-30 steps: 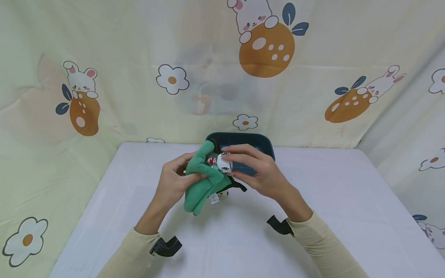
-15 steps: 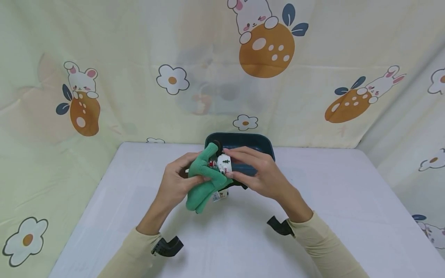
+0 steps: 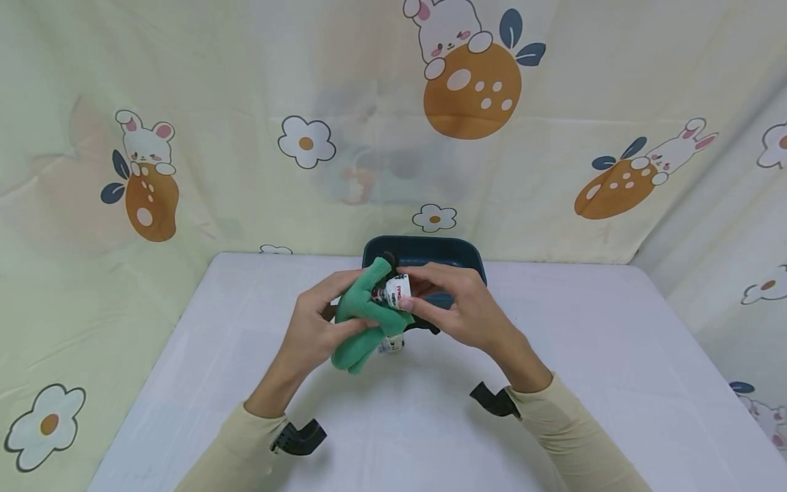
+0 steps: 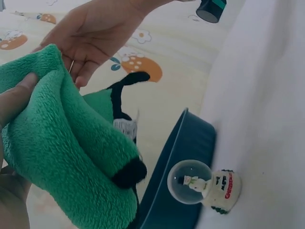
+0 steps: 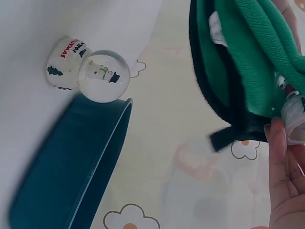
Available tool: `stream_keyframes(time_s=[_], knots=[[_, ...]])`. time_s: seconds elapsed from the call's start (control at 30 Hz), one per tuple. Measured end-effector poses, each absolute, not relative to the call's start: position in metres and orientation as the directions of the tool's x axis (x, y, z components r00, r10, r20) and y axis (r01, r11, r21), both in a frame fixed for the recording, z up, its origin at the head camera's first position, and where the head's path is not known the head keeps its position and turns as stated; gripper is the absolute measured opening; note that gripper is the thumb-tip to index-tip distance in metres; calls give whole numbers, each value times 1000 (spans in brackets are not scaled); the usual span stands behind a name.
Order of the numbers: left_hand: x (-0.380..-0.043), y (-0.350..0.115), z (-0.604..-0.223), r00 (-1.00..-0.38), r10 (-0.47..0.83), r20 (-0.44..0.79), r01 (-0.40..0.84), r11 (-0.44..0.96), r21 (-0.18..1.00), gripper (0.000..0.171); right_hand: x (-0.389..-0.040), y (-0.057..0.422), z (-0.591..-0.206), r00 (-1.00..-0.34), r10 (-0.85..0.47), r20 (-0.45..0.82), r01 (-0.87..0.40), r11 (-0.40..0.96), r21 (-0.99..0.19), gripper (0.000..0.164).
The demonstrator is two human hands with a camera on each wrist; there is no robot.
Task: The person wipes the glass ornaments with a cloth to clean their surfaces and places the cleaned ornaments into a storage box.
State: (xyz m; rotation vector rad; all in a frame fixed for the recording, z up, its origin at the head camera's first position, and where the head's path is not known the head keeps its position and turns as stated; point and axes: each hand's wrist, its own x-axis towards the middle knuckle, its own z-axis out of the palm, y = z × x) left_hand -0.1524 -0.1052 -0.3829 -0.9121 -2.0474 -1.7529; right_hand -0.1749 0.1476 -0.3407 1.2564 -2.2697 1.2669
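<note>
My left hand (image 3: 310,324) grips a folded green plush cloth (image 3: 356,304) with black edging, thumb on top. The cloth wraps around the glass ball of a snow globe, hiding most of it. My right hand (image 3: 461,297) pinches that globe's white printed base (image 3: 398,291) between thumb and fingers, tilted on its side above the table. In the right wrist view, a bit of red shows inside the held globe (image 5: 291,107) beside the cloth. Below the hands, a second snow globe (image 4: 223,191) stands upright on the table, a snowman inside and red lettering on its base.
A dark blue plastic basin (image 3: 424,242) stands at the table's back edge, behind the hands and close to the standing globe. A patterned curtain (image 3: 233,137) hangs behind the white-covered table (image 3: 590,328). The cloth's black strap (image 5: 224,138) dangles loose.
The globe's base has turned in my right fingers, from its tree print to its lettering. My left hand and the cloth have shifted slightly right, closer around the glass.
</note>
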Motion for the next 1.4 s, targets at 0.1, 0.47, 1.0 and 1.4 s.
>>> stream_keyframes(time_s=[0.1,0.47,1.0,1.4], knots=[[-152,-105,-382,-740,280,611,654,93,750,65,-174,148,-339,-629,-559,540,-757,282,-590,37],[-156,-106,-386,-757,260,600,635,79,768,65,-177,151,-335,-674,-608,420,-657,232,-717,45],[-157,-109,-382,-807,253,534,549,-16,836,62,-180,149,-342,-532,-600,597,-796,113,-595,53],[-156,-114,-379,-901,255,350,367,21,930,58,-184,149,-345,-365,-623,692,-923,144,-357,54]])
